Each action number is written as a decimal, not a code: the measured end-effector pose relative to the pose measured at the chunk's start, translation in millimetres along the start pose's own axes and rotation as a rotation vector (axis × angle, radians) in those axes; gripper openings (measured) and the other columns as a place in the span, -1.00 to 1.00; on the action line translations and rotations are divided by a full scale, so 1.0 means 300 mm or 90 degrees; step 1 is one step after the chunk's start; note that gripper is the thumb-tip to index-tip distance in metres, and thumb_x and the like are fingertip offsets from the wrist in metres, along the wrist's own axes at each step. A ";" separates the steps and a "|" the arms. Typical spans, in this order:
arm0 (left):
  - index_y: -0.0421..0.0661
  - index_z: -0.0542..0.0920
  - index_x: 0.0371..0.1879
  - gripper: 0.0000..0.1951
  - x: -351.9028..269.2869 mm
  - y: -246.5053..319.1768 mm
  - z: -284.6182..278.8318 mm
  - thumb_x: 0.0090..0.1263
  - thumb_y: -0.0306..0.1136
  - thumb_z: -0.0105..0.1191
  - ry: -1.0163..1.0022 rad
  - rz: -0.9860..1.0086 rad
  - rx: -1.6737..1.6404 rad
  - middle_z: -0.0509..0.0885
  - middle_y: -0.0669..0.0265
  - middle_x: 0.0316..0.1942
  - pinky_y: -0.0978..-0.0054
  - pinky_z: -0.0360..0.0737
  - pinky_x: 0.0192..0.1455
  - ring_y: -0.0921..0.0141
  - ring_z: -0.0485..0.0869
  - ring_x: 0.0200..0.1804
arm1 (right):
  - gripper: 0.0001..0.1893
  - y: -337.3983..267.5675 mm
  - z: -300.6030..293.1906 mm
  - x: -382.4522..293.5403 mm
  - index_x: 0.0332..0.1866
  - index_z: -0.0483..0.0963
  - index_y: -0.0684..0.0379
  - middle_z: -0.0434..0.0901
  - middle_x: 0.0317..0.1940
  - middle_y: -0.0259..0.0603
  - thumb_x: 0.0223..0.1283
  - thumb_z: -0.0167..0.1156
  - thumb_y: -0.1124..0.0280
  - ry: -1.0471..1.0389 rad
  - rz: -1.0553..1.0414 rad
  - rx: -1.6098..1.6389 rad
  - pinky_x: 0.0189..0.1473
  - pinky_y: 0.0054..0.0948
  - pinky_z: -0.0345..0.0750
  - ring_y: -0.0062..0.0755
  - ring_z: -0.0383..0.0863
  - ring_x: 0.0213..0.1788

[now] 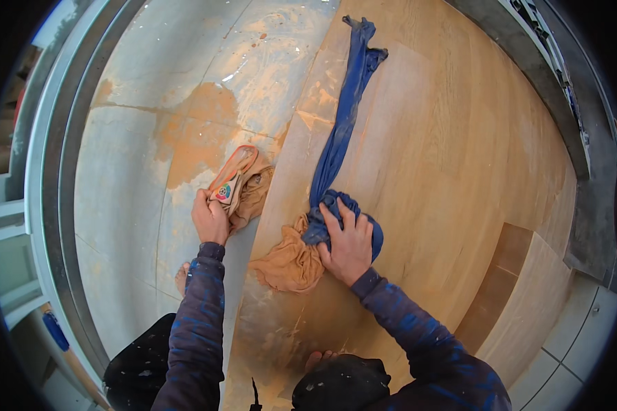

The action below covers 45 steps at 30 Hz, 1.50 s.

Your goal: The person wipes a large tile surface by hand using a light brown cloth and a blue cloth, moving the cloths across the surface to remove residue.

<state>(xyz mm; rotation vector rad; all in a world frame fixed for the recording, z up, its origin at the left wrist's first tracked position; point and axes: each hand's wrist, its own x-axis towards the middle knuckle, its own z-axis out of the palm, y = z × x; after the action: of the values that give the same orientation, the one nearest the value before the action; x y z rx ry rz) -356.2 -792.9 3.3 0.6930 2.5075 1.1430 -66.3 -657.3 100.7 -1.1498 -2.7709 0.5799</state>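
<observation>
My left hand grips the edge of a tan-stained cloth with orange trim and a round multicoloured badge. That cloth hangs over dusty grey floor tiles, beside the edge of the wood-look flooring. On the wood-look surface my right hand lies with curved fingers over the bunched end of a blue cloth. The rest of the blue cloth stretches away from me in a long, loosely twisted strip. Against its bunched end rests a crumpled orange-brown cloth, left of my right hand.
Wood-look flooring spreads to the right, with a brown strip near its lower right edge. Orange residue marks the grey tiles. A metal door track curves along the left. My bare feet and dark, paint-spotted knees are below.
</observation>
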 end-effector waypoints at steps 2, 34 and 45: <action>-0.24 0.55 -0.07 -0.80 -0.158 -0.027 -0.083 0.39 -0.51 -0.04 -0.023 -0.027 0.006 0.64 -0.02 -0.12 0.13 0.57 0.10 -0.01 0.63 -0.07 | -0.17 -0.128 0.042 -0.293 0.54 0.45 -0.11 0.41 0.49 -0.03 0.03 0.44 0.18 -0.059 0.044 0.034 0.37 0.06 0.37 0.16 0.43 0.32; -0.15 0.41 -0.07 -0.74 -0.866 0.000 -0.338 0.43 -0.57 0.23 0.017 -0.111 -0.026 0.41 0.17 -0.13 0.24 0.51 0.20 0.28 0.49 0.05 | -0.22 -0.166 0.098 -0.444 0.44 0.55 -0.20 0.46 0.48 -0.17 -0.07 0.51 0.22 -0.069 -0.021 0.050 0.31 0.03 0.42 0.11 0.47 0.26; 0.19 0.60 0.41 -0.22 -0.979 0.013 -0.271 0.10 0.02 0.47 -0.249 0.302 0.319 0.40 0.05 0.51 -0.45 0.14 0.52 -0.07 0.29 0.56 | -0.37 0.362 0.015 -1.313 0.55 0.36 0.22 0.39 0.47 0.29 0.35 0.06 0.38 0.275 0.715 -0.158 0.51 0.09 0.31 0.39 0.36 0.46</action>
<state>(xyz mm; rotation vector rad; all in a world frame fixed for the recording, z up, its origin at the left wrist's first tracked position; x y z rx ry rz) -145.4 -999.8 78.6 1.5369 2.3454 0.4096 285.9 -863.5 81.3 -2.4846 -1.6666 -0.0110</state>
